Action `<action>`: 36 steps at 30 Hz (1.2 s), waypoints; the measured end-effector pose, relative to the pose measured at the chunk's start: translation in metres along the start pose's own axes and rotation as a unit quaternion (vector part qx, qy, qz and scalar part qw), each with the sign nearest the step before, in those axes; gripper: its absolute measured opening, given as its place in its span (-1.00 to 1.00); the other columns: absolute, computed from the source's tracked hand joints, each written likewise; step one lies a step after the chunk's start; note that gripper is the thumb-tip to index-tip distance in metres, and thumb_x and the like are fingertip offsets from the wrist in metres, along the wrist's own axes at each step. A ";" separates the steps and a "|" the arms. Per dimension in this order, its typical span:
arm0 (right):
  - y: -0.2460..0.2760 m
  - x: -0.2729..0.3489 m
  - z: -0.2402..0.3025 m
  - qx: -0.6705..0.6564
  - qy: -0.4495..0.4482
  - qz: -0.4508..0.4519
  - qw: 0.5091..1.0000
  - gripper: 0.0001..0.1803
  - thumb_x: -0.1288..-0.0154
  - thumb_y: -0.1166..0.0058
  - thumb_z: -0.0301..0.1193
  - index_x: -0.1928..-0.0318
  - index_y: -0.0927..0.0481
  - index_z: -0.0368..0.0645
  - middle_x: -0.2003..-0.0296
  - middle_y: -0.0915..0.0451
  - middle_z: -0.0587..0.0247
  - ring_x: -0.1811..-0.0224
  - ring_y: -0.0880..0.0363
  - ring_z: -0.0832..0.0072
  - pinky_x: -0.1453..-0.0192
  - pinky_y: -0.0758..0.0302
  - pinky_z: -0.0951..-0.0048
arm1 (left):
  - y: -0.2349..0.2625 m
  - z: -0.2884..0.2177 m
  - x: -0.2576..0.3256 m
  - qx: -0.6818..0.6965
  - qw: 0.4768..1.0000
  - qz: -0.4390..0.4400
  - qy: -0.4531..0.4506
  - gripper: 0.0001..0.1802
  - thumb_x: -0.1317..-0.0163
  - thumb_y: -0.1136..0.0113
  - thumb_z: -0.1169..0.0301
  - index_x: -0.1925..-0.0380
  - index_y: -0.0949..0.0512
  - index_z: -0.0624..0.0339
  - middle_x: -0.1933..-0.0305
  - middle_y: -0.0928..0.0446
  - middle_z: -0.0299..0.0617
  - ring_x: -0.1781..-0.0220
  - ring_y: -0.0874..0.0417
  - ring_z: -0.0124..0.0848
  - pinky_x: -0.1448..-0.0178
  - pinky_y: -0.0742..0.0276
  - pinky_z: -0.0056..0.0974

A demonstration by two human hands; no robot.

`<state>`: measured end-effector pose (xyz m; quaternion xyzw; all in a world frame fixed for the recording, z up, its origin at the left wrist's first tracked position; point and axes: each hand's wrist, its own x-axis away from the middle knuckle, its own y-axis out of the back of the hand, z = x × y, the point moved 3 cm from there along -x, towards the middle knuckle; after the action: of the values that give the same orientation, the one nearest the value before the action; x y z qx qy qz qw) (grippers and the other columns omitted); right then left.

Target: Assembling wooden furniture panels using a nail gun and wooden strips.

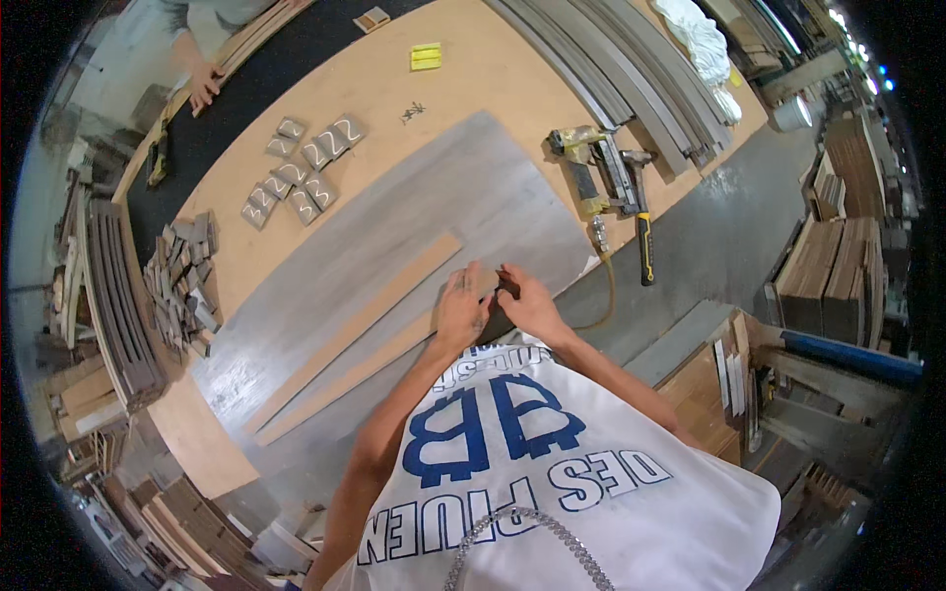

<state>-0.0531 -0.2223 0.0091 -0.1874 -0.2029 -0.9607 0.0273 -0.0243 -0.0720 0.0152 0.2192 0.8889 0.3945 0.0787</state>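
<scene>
A: What do I have under the hands?

B: I see both on the near right edge of the grey panel, which lies on the worktop. My left hand is flat, fingers spread, pressing the right end of a long tan strip. My right hand is curled beside it, fingers pinched on something small and dark; I cannot tell what it is.

A: More strips?

B: A second, narrower tan strip runs just nearer than the first, alongside it.

A: Any containers?

B: Only a white bucket far right, off the worktop; I can't see its contents. No box or tray on the worktop.

A: Packages or labels?

B: A small yellow pack lies at the far edge. Left of the panel lie grey curved tiles in a loose cluster, each with a pale marking on top. Further left sits a heap of dark offcuts.

A: Tools?

B: A yellow nail gun and a hammer lie right of the panel, well apart from my hands. Another person's hand rests far left.
</scene>
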 end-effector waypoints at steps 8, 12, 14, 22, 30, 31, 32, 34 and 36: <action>0.081 -0.056 0.017 0.258 0.079 -0.310 0.912 -0.44 -0.19 -0.09 -0.33 -0.15 -0.37 -0.38 -0.03 -0.51 -0.29 -0.13 -0.45 -0.13 -0.25 -0.34 0.09 | 0.005 -0.002 0.002 0.007 1.000 0.003 -0.005 -0.31 -0.18 -0.18 0.32 -0.24 -0.21 0.47 -0.05 -0.48 0.22 -0.19 -0.41 0.06 -0.29 -0.33 -0.07; 0.152 -0.112 0.014 0.372 0.052 -0.347 0.859 -0.28 -0.14 -0.17 -0.27 -0.24 -0.22 -0.35 0.06 -0.49 -0.35 -0.01 -0.47 -0.24 -0.16 -0.39 -0.01 | 0.011 -0.009 0.000 0.006 1.000 0.025 -0.002 -0.33 -0.20 -0.15 0.31 -0.24 -0.21 0.48 -0.06 -0.48 0.22 -0.20 -0.40 0.05 -0.29 -0.32 -0.07; 0.161 -0.132 0.008 0.326 -0.041 -0.294 0.898 -0.27 -0.05 -0.18 -0.32 -0.23 -0.24 -0.35 0.08 -0.52 -0.40 0.01 -0.53 -0.15 -0.08 -0.45 0.04 | 0.008 -0.005 0.000 0.020 0.999 0.024 0.007 -0.35 -0.22 -0.19 0.26 -0.25 -0.25 0.31 -0.10 -0.44 0.21 -0.16 -0.44 0.08 -0.24 -0.38 -0.06; 0.204 -0.076 0.064 0.154 -0.042 -0.166 0.973 -0.38 -0.08 -0.33 -0.15 -0.04 -0.55 -0.35 0.14 -0.66 0.10 0.11 -0.62 0.31 0.00 -0.49 0.34 | -0.007 0.011 0.006 0.028 0.999 -0.019 0.002 -0.35 -0.20 -0.18 0.29 -0.24 -0.25 0.37 -0.11 -0.43 0.19 -0.21 -0.39 0.03 -0.29 -0.33 -0.08; 0.111 -0.006 0.089 -0.089 -0.066 0.112 0.988 -0.72 -0.22 -0.23 -0.40 0.11 -0.54 -0.28 0.52 -0.55 0.34 0.67 -0.43 0.57 0.56 -0.40 0.47 | -0.009 0.014 0.006 -0.014 0.999 -0.035 -0.022 -0.32 -0.11 -0.20 0.33 -0.21 -0.27 0.43 -0.03 -0.44 0.14 -0.18 -0.37 -0.02 -0.32 -0.24 -0.02; 0.105 -0.003 0.090 -0.088 -0.067 0.112 0.988 -0.72 -0.22 -0.23 -0.40 0.11 -0.54 -0.28 0.52 -0.55 0.34 0.67 -0.43 0.57 0.56 -0.40 0.47 | -0.006 0.013 0.006 -0.007 1.000 -0.019 -0.024 -0.30 -0.07 -0.22 0.34 -0.20 -0.27 0.44 -0.03 -0.44 0.16 -0.18 -0.37 -0.01 -0.32 -0.24 -0.02; 0.099 0.000 0.092 -0.031 -0.083 0.124 0.988 -0.74 -0.22 -0.22 -0.39 0.15 -0.56 -0.29 0.55 -0.55 0.32 0.68 -0.44 0.57 0.57 -0.39 0.46 | -0.004 0.012 0.005 -0.001 1.000 -0.004 -0.025 -0.29 -0.04 -0.23 0.36 -0.20 -0.28 0.45 -0.03 -0.44 0.17 -0.18 -0.37 0.00 -0.33 -0.24 -0.03; 0.090 0.003 0.092 0.028 -0.099 0.138 0.985 -0.75 -0.22 -0.22 -0.38 0.19 -0.57 -0.30 0.58 -0.55 0.30 0.68 -0.44 0.56 0.58 -0.39 0.45 | -0.003 0.011 0.005 0.002 1.000 0.000 -0.023 -0.28 -0.01 -0.25 0.38 -0.20 -0.27 0.45 -0.03 -0.43 0.18 -0.18 -0.37 0.01 -0.33 -0.24 -0.03; 0.083 0.002 0.085 0.098 -0.111 0.159 0.976 -0.72 -0.28 -0.15 -0.48 0.04 -0.45 -0.27 0.60 -0.47 0.36 0.72 -0.39 0.60 0.62 -0.33 0.47 | -0.002 0.011 0.005 0.005 1.000 0.004 -0.022 -0.26 0.03 -0.26 0.40 -0.19 -0.27 0.45 -0.03 -0.43 0.18 -0.18 -0.36 0.03 -0.33 -0.23 -0.03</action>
<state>-0.0142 -0.2643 0.1130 -0.3193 -0.2656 -0.8927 0.1750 -0.0260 -0.0640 0.0066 0.2313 0.8881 0.3855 0.0954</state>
